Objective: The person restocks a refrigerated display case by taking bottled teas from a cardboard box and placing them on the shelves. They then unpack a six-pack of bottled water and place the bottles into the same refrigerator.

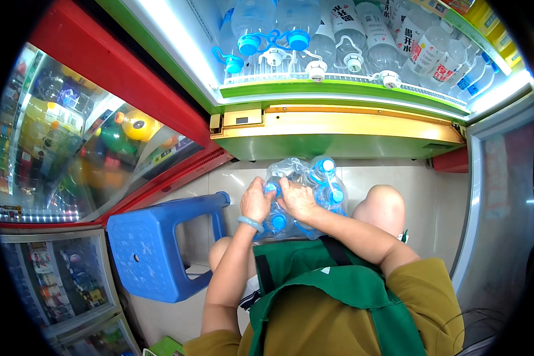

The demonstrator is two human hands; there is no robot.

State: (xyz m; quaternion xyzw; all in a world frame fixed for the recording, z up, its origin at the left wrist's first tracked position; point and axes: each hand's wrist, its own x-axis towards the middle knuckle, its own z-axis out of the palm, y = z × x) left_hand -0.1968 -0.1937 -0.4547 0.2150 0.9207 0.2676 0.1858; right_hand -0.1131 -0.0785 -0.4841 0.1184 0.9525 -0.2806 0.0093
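Observation:
A pack of large clear water bottles [331,182] with blue caps stands on the floor between my knees, still partly covered by clear plastic wrap [289,167]. My left hand [256,200], with a pale bangle at its wrist, grips the wrap on the pack's left side. Close beside it, my right hand [298,199] has its fingers curled into the wrap near the middle. Between the two hands shows one blue bottle cap [271,188]. My fingers hide part of the film, so any tear there cannot be made out.
Ahead is an open lit fridge with bottles on a wire shelf [267,82]. Its glass door [494,200] stands swung out at right. A blue plastic stool [153,251] lies on its side at left, before a red drinks fridge [160,104]. A green box [164,347] sits lower left.

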